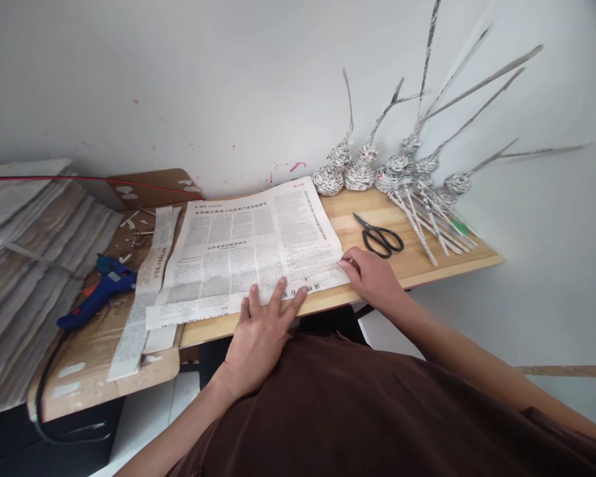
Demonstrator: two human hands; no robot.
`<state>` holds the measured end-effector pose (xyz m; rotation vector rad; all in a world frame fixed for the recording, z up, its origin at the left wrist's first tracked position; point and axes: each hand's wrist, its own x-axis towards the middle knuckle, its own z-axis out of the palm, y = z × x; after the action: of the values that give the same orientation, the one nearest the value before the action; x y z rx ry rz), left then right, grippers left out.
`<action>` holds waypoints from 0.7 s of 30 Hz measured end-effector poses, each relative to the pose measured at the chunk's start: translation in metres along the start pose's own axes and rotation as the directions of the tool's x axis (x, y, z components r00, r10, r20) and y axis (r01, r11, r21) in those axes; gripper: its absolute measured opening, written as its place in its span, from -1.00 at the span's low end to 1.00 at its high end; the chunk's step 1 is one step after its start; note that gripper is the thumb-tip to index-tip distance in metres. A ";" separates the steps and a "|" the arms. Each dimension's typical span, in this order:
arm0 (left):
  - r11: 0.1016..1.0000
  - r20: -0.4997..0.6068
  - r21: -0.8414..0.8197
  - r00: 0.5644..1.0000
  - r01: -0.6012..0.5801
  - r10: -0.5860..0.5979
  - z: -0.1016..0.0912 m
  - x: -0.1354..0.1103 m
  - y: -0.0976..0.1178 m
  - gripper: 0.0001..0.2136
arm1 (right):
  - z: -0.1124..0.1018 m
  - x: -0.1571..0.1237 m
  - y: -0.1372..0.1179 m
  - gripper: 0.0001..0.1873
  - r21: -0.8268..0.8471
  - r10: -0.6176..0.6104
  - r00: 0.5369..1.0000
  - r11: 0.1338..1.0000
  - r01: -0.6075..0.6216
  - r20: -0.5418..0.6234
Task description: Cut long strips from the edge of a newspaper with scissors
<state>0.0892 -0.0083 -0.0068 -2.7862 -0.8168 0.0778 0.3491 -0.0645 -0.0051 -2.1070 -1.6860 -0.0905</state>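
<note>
A folded newspaper [248, 248] lies flat on the wooden table [417, 255]. My left hand [261, 331] rests on its near edge, fingers spread flat and open. My right hand [372, 273] sits at the paper's near right corner with fingers curled and pressed together on the corner. Black scissors [380, 237] lie just beyond my right hand, untouched.
Several woven newspaper figures [362, 169] with long paper sticks stand at the back right, and loose rolled paper sticks [427, 215] lie beside them. A blue glue gun [99, 291] and cut newspaper strips [144, 291] lie at left, next to a tall newspaper stack [24, 265].
</note>
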 end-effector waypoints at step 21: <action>1.000 -0.070 0.007 0.998 0.011 -0.010 0.006 -0.001 0.001 -0.40 | 0.029 -0.051 -0.043 -0.36 -0.110 -0.617 0.773 0.766 0.633 0.150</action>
<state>0.0877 -0.0086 -0.0129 -2.7606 -0.8127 -0.0182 0.2888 -0.0930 -0.0348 -1.5639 -2.4607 -0.3259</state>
